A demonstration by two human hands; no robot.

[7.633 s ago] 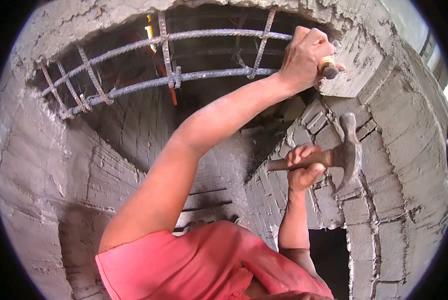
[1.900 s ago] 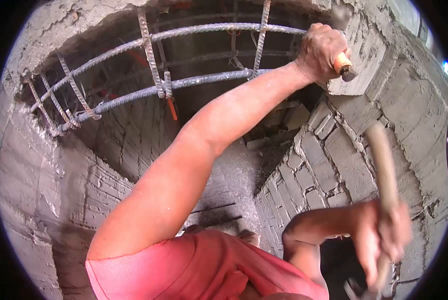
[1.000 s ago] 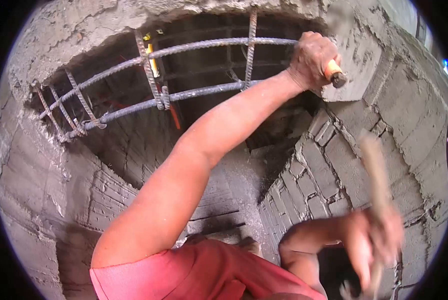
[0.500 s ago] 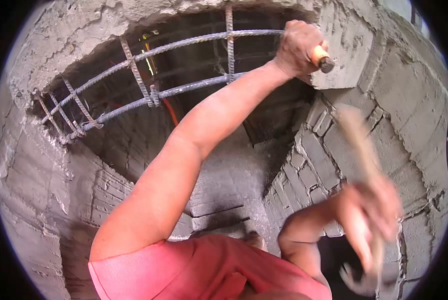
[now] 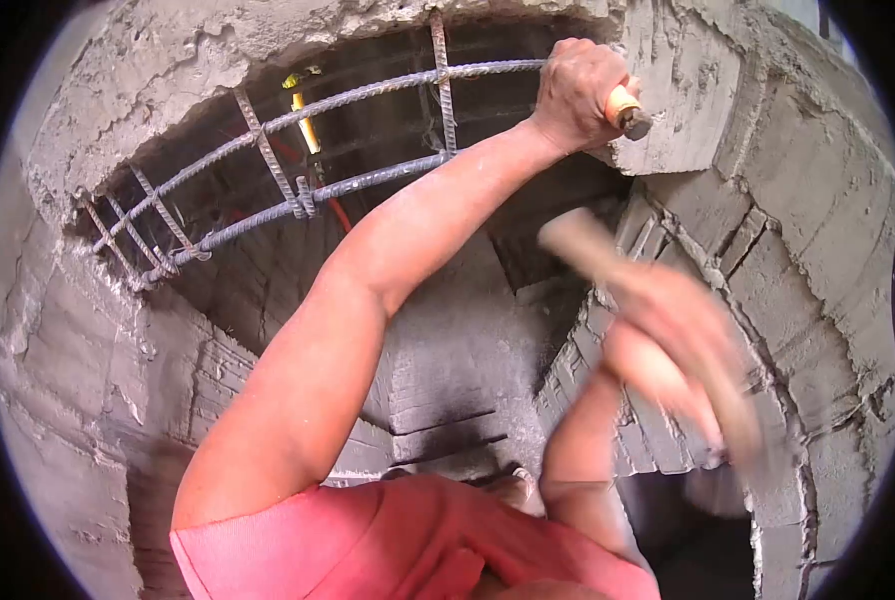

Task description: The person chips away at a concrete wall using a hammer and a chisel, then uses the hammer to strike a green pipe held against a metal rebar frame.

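Observation:
My left hand (image 5: pixel 580 95) is wrapped round a chisel with an orange-yellow grip (image 5: pixel 623 103). The chisel's dark, blunt end points toward the camera, and its other end is hidden behind my fist at the edge of the concrete. Lower down on the right, my right hand (image 5: pixel 673 325) grips a hammer by its wooden handle (image 5: pixel 580 243) and is smeared by motion. The handle's butt points up and left. Below the hand, the hammer's head (image 5: pixel 720 485) is badly blurred, apart from the chisel.
Ribbed steel bars (image 5: pixel 368 92) cross the opening under a rough concrete edge (image 5: pixel 193 65). A yellow object (image 5: pixel 306 125) shows behind them. Mortared block wall (image 5: pixel 808 270) curves round the right side. Below are a grey floor (image 5: pixel 448 340) and a dark opening (image 5: pixel 688 540).
My right hand and the hammer have moved up and to the left, and the handle has tilted further left. My left hand still grips the chisel, slightly further left in view.

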